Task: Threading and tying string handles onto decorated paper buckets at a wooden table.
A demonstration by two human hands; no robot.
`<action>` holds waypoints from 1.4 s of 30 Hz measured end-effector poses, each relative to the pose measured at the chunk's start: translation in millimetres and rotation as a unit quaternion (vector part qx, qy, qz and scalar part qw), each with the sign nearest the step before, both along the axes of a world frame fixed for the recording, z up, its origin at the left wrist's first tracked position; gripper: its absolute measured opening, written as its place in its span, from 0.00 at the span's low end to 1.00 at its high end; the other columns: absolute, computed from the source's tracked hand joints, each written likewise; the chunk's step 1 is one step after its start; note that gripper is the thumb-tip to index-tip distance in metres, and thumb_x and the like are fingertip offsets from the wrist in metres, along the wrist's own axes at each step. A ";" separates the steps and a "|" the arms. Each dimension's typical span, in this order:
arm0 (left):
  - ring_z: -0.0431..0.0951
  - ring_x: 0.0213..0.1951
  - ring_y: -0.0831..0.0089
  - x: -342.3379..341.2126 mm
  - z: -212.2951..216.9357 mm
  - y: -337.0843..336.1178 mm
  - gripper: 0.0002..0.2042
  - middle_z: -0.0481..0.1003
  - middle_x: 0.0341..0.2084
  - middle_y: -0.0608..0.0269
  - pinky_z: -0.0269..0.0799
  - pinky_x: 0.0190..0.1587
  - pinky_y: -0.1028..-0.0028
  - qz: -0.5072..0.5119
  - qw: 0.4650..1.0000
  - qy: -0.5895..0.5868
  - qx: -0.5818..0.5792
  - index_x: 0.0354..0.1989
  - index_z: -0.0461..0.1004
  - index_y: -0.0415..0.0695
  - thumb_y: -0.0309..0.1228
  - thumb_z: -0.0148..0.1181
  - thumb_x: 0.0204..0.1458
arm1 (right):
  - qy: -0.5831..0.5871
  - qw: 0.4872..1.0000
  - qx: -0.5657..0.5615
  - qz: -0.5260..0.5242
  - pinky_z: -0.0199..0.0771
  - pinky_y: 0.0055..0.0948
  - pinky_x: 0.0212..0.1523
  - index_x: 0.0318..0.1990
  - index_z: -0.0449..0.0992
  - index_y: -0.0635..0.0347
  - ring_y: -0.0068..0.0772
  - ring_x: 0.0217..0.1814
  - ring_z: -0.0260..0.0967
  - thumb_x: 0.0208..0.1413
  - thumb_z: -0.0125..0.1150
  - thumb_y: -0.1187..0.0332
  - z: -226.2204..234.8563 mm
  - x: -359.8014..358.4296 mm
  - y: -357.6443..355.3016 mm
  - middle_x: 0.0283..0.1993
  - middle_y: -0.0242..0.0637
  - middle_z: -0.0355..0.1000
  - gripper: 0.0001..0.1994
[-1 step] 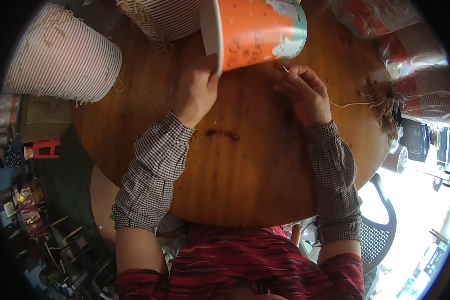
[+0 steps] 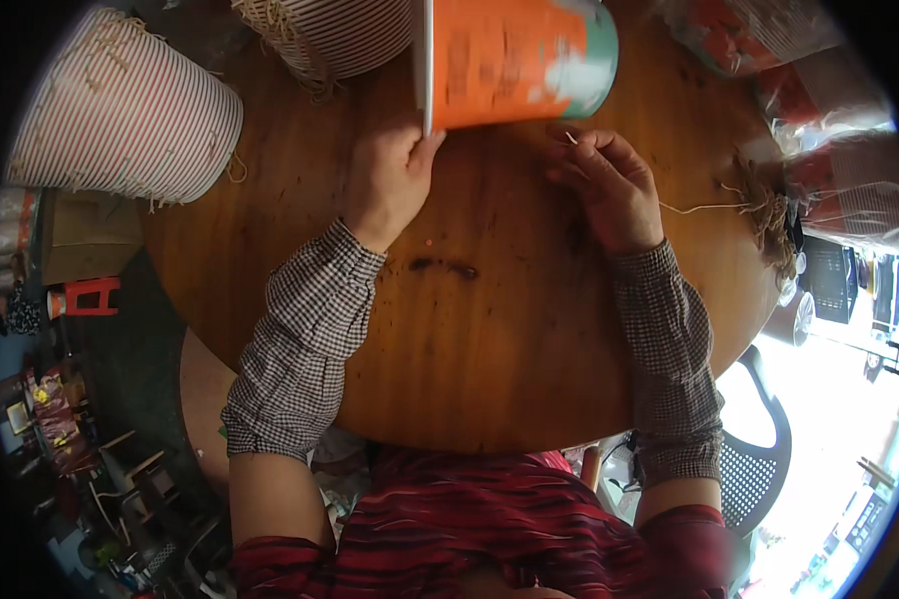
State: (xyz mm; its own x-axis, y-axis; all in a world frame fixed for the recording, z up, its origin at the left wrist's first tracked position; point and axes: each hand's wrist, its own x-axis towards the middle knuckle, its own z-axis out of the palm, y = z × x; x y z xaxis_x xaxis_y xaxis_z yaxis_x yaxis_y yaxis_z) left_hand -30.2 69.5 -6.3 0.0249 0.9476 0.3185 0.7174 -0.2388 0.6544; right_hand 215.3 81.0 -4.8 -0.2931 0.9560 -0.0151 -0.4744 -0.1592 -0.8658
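Observation:
My left hand (image 2: 385, 185) grips the rim of a large paper bucket (image 2: 509, 70), orange with a green base and white shapes. The bucket is tipped on its side above the table, its rim toward the left and base toward the right. Just below the base, my right hand (image 2: 617, 190) pinches a thin string (image 2: 704, 210) between thumb and fingers, and a short pale end sticks up from the fingertips. Behind that hand the string runs right to a loose bundle of brown twine (image 2: 769, 225) at the table's edge.
A round wooden table (image 2: 489, 349) lies under my hands. At the left stands a stack of nested paper buckets (image 2: 130, 115) with string on them; a second stack (image 2: 335, 35) is beyond it. Plastic-wrapped buckets (image 2: 854, 180) line the right. A chair (image 2: 759, 469) stands lower right.
The orange bucket has shifted slightly and turned in my left hand, so its rim now shows more edge-on. My left hand moved a little with it; my right hand barely moved.

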 end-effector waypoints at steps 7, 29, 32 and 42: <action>0.78 0.24 0.74 19.5 7.6 -20.6 0.14 0.79 0.26 0.59 0.73 0.28 0.75 -0.089 0.975 -0.163 0.121 0.37 0.76 0.38 0.36 0.66 0.48 | -0.099 0.994 0.032 0.029 0.77 0.28 0.44 0.40 0.73 0.61 0.24 0.43 0.71 0.59 0.56 0.70 -0.6 1.8 -5.1 0.44 0.33 0.72 0.06; 0.78 0.35 0.66 12.3 0.0 -20.6 0.12 0.77 0.33 0.60 0.73 0.38 0.73 -0.065 0.986 0.061 0.144 0.38 0.74 0.37 0.32 0.63 0.51 | -0.107 0.992 0.036 0.060 0.77 0.29 0.45 0.41 0.72 0.62 0.29 0.45 0.73 0.59 0.56 0.71 1.4 2.2 -5.4 0.44 0.36 0.73 0.06; 0.79 0.35 0.67 8.4 -1.9 -16.5 0.10 0.78 0.32 0.59 0.73 0.37 0.73 -0.068 0.991 -0.018 0.117 0.35 0.75 0.36 0.31 0.64 0.51 | -0.105 0.992 0.036 0.059 0.77 0.29 0.45 0.40 0.72 0.63 0.29 0.45 0.73 0.58 0.57 0.71 -0.1 3.5 -5.7 0.43 0.36 0.73 0.06; 0.79 0.33 0.71 8.2 4.4 -14.2 0.08 0.77 0.31 0.59 0.74 0.34 0.76 -0.079 0.971 -0.171 0.144 0.35 0.76 0.37 0.28 0.65 0.49 | -0.100 0.992 0.028 0.068 0.77 0.28 0.46 0.39 0.73 0.63 0.28 0.44 0.73 0.58 0.57 0.72 2.5 3.0 -5.1 0.45 0.38 0.73 0.05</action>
State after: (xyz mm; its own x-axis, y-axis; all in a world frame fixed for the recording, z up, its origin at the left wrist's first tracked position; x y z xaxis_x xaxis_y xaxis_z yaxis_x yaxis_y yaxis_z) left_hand -22.0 55.3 -1.9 0.0091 0.8109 0.5851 0.4090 -0.5370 0.7378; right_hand 218.3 75.9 -2.3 -0.4166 0.9084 -0.0346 -0.2703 -0.1601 -0.9494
